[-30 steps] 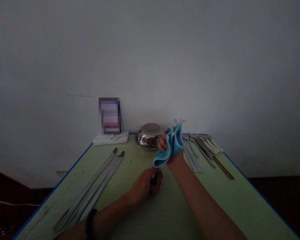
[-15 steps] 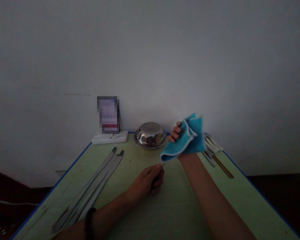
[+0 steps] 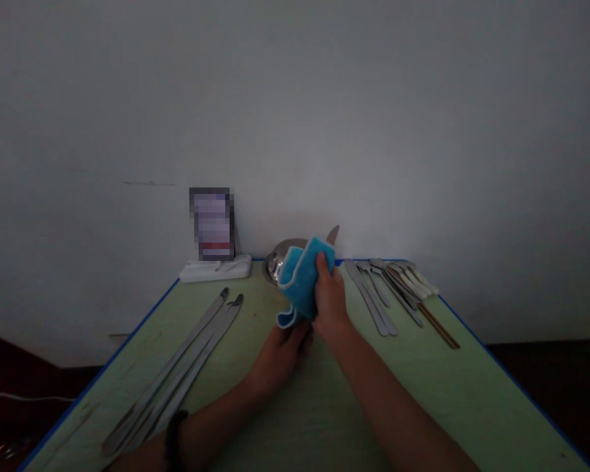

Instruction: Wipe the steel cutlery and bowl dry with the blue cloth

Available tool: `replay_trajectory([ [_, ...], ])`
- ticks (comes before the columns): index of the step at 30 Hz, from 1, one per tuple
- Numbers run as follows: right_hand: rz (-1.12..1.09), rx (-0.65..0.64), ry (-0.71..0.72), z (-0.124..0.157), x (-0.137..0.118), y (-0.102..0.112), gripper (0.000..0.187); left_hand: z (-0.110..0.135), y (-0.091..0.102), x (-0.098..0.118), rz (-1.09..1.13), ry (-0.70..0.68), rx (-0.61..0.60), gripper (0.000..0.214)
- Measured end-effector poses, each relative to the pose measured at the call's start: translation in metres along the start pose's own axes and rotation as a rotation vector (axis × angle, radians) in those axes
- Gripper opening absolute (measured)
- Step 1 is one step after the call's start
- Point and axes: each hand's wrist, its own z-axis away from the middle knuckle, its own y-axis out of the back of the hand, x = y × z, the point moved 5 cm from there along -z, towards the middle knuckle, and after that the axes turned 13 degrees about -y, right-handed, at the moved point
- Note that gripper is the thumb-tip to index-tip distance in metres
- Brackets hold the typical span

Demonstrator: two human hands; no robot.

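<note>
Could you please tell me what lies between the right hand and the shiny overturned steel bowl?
In the head view, a folded, pale-edged blue cloth, held in the right hand, lies between it and the steel bowl, partly hiding the latter.

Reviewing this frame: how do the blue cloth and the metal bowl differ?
The cloth is blue with a pale edge; the bowl is shiny silver. The cloth is folded and gripped in the right hand, whereas the bowl rests upside down on the table. The cloth is in front, partly hiding the bowl.
</note>
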Motion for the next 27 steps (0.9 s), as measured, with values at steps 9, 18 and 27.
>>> replay_trajectory([
  [9,-0.035,0.179,0.068,-0.010,-0.054,0.024,0.020,0.004,-0.007,0.006,0.011,-0.046,-0.122,0.032],
  [18,-0.135,-0.151,-0.222,-0.008,-0.047,0.004,0.028,0.002,-0.001,0.013,0.011,-0.107,-0.030,0.028],
  [27,-0.226,-0.147,-0.299,0.006,-0.073,0.005,0.029,0.003,-0.002,0.013,0.000,-0.135,-0.067,0.025],
])
